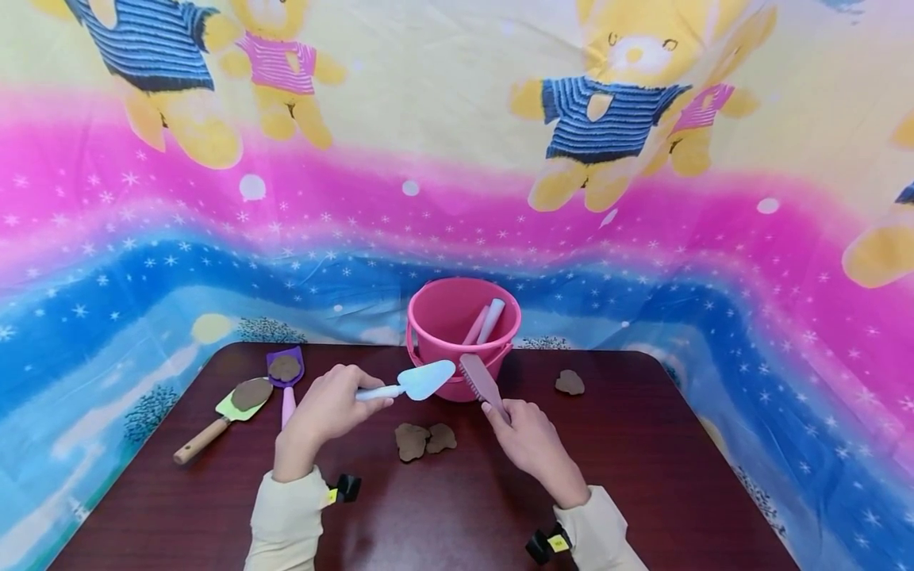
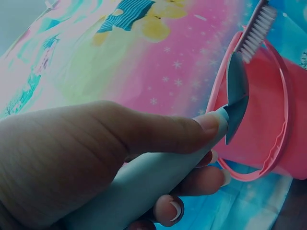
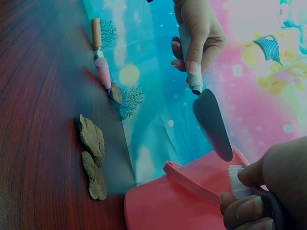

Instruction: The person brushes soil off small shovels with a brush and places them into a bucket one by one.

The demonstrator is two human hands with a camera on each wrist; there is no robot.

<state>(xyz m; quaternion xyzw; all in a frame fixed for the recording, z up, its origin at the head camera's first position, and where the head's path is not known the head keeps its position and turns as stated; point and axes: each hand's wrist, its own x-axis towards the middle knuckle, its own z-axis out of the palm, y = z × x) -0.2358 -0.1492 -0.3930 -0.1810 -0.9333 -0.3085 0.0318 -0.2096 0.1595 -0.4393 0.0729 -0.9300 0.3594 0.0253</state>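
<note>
free room above brown lumps (image 1: 412, 442); pink bucket (image 1: 443, 315), blue trowel (image 1: 426, 381) block way beyond.

A bear-printed cloth backdrop (image 1: 428, 103) – pink, blue, cream – hangs behind a reddish-brown table (image 1: 664, 476).

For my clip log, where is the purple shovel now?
In the head view, the purple shovel lies on the left side of the table, between the green trowel and the left hand.

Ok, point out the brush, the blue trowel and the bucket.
Brush (image 1: 483, 381): head view, on its back.
Blue trowel (image 1: 428, 380): head view, on the blade.
Bucket (image 3: 163, 206): right wrist view, on the outer wall.
</note>
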